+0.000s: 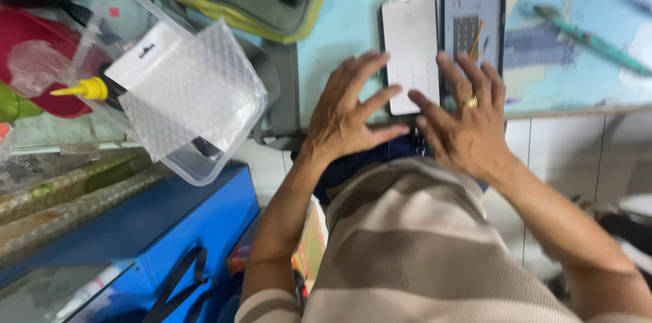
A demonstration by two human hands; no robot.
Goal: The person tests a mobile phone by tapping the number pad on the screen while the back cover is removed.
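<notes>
While we lean over the white phone panel | left hand spread wide, fingertips on it | right hand spread wide, beside it, empty.

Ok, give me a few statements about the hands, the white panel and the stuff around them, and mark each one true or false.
1. Both hands rest with fingers spread on the white phone screen panel. True: left hand, right hand.
2. An opened phone body lies to the right of the white panel. True.
3. The right hand wears no ring. False: a gold ring sits on one finger.
4. The work surface is red. False: it is light blue.
5. The clear plastic box with bubble wrap stands to the right of the hands. False: it is to their left.
</notes>
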